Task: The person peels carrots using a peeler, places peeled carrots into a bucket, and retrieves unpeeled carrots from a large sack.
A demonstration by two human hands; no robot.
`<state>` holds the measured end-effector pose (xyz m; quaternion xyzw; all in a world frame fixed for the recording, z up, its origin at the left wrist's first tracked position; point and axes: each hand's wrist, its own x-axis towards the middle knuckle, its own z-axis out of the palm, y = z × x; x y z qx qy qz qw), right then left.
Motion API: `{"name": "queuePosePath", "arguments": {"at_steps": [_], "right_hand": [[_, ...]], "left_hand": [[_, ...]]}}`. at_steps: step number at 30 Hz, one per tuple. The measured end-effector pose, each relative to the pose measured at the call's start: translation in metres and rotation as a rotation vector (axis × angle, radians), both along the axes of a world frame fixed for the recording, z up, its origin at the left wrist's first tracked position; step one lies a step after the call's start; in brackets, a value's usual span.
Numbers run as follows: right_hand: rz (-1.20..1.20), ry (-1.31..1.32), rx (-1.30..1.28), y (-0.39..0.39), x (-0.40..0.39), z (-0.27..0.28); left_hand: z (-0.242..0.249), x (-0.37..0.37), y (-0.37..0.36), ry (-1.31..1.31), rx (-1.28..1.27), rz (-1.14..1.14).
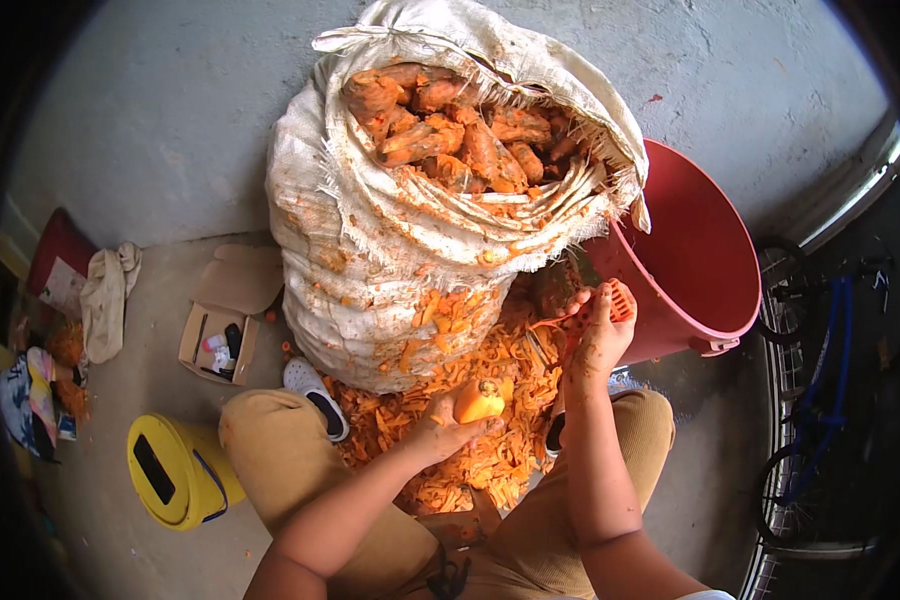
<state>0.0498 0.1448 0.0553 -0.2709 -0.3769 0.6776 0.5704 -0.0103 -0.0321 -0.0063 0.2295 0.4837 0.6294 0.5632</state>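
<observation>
Both forearms enter from the bottom edge, above tan-trousered knees (280,450). Left to right, the scene runs as follows.

At far left, a cloth (105,295) lies on the concrete floor (150,130) beside a red box (55,250). Below it stands a yellow container (175,470), just beside the left knee. An open cardboard box (225,320) holding small items sits near the foot of the sack.

Centre: a white woven sack (370,250) stands upright, mouth open, filled with unpeeled carrots (450,140). Its cloth is smeared orange. A white shoe (315,395) touches its base. Orange peelings (480,400) are heaped on the floor between the knees, against the sack.

The left hand (440,430) is closed around a peeled carrot (480,400), fingers wrapped about its lower end. The carrot is held over the peelings, its cut end pointing up and to the right.

The right hand (600,335) is raised higher, just right of the sack. Its fingers are curled around an orange peeler (620,300); only the tool's ribbed edge shows. The peeler is apart from the carrot.

A red bucket (695,250) stands tilted behind the right hand, touching the sack. At far right, a blue bicycle (820,400) stands beyond a metal threshold (770,540).
</observation>
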Motion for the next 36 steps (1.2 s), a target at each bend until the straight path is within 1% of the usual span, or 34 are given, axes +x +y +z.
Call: {"name": "queuePosePath", "arguments": {"at_steps": [1, 3, 4, 5, 7, 9, 11, 12, 15, 16, 18, 19, 22, 24, 25, 26, 27, 29, 30, 33, 36], "right_hand": [[-0.014, -0.019, 0.004, 0.0, 0.001, 0.004], [0.112, -0.029, 0.027, -0.001, 0.0, 0.001], [0.177, -0.033, 0.037, -0.003, -0.001, 0.0], [0.257, -0.03, -0.008, -0.009, -0.003, 0.002], [0.367, 0.02, -0.12, -0.017, -0.008, 0.002], [0.493, 0.063, -0.234, -0.024, -0.011, -0.006], [0.544, -0.014, -0.254, -0.031, -0.013, -0.005], [0.561, -0.009, -0.329, -0.033, -0.015, -0.007], [0.65, 0.086, -0.487, -0.036, -0.017, -0.015], [0.646, -0.016, -0.434, -0.04, -0.018, -0.016], [0.626, -0.09, -0.418, -0.046, -0.018, -0.012], [0.61, -0.109, -0.422, -0.046, -0.018, -0.011], [0.584, -0.038, -0.484, -0.039, -0.014, -0.02], [0.529, -0.073, -0.524, -0.034, -0.013, -0.028], [0.504, -0.088, -0.546, -0.033, -0.014, -0.031], [0.483, -0.081, -0.537, -0.034, -0.014, -0.034], [0.408, -0.057, -0.517, -0.034, -0.014, -0.035], [0.257, -0.009, -0.479, -0.038, -0.011, -0.033], [0.257, -0.01, -0.433, -0.033, -0.009, -0.051], [0.145, 0.007, -0.417, -0.035, -0.016, -0.05], [0.666, -0.142, -0.242, -0.01, -0.011, -0.028]], "left_hand": [[-0.002, 0.001, 0.001, 0.048, 0.016, 0.044], [-0.009, 0.003, 0.003, 0.146, 0.046, 0.138], [-0.006, 0.003, 0.003, 0.119, 0.038, 0.151], [-0.001, 0.003, 0.003, 0.093, 0.03, 0.163], [0.002, 0.0, 0.005, 0.072, -0.054, 0.084], [-0.002, -0.007, 0.003, 0.083, -0.207, -0.095], [0.017, -0.006, 0.006, 0.271, -0.141, -0.053], [0.023, -0.005, 0.006, 0.364, -0.108, -0.031], [0.018, -0.006, 0.007, 0.766, 0.141, 0.059], [0.014, -0.005, 0.007, 0.864, 0.117, 0.089], [0.007, -0.004, 0.005, 1.06, 0.065, 0.152], [0.007, -0.004, 0.004, 1.039, 0.075, 0.146], [0.01, -0.005, 0.006, 1.008, 0.092, 0.139], [0.005, -0.004, 0.006, 1.019, 0.079, 0.156], [0.0, -0.004, 0.006, 1.022, 0.1, 0.209], [-0.004, -0.005, 0.007, 1.025, 0.122, 0.262], [-0.006, -0.005, 0.007, 1.028, 0.144, 0.316], [-0.002, -0.004, 0.007, 1.089, 0.096, 0.394], [-0.001, -0.004, 0.007, 1.119, 0.072, 0.431], [-0.009, -0.005, 0.009, 1.158, 0.052, 0.385], [-0.042, -0.01, 0.011, 0.388, 0.173, -0.019]]}}
